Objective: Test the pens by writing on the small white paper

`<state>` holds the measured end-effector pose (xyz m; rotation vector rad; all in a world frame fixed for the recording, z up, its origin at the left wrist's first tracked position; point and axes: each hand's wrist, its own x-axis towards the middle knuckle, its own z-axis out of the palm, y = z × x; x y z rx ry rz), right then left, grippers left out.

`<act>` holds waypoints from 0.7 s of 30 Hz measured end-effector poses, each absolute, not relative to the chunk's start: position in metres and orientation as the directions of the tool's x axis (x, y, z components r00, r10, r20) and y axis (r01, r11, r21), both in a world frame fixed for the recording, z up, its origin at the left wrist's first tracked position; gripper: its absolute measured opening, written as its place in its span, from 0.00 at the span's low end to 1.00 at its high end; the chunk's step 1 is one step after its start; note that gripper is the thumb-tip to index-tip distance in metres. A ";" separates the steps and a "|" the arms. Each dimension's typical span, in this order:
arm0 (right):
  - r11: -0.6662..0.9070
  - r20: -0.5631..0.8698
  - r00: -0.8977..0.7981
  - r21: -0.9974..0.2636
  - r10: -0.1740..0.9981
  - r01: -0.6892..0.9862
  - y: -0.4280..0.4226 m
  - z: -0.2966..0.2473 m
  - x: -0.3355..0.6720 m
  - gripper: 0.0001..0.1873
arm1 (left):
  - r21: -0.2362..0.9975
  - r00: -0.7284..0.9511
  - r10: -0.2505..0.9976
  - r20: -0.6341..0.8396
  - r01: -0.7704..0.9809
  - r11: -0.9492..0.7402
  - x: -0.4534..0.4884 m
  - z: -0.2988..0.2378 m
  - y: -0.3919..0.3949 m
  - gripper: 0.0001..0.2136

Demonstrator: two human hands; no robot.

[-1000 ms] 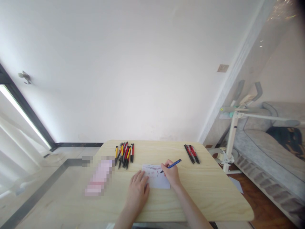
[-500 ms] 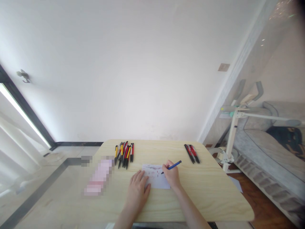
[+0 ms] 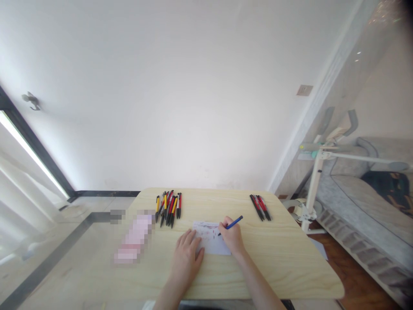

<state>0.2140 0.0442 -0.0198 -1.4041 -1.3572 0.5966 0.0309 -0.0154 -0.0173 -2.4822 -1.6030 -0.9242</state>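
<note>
A small white sheet of paper (image 3: 214, 247) with dark and reddish marks along its upper part lies on the pale wooden table (image 3: 290, 267). My right hand (image 3: 231, 237) grips a blue pen (image 3: 235, 222), tilted with its dark tip at the paper near the marks. Over the sheet's left edge my left hand (image 3: 187, 254) lies flat, fingers stretched out. Beyond it, to the left, is a loose bunch of yellow, red and black pens (image 3: 168, 209). A smaller group of red and black pens (image 3: 260, 207) lies at the right.
A blurred-out pink item (image 3: 134, 241) appears at the table's left side. White wall (image 3: 206, 107) rises behind the table. To the right stand a white exercise machine (image 3: 314, 185) and a grey sofa (image 3: 355, 198); a white curtain (image 3: 22, 206) hangs at the left.
The blue pen's upper end has shifted slightly left, its tip staying about the same place on the paper. My left hand has not visibly moved.
</note>
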 end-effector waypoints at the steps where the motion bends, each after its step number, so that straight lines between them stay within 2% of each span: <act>1: 0.189 0.301 0.232 -0.894 0.925 0.407 0.044 -0.020 0.214 0.13 | 0.272 0.287 0.814 0.504 0.843 -0.465 0.031 -0.017 -0.015 0.11; 21: 0.205 0.316 0.231 -0.891 0.920 0.404 0.045 -0.020 0.214 0.13 | 0.267 0.286 0.817 0.501 0.847 -0.460 0.031 -0.018 -0.015 0.10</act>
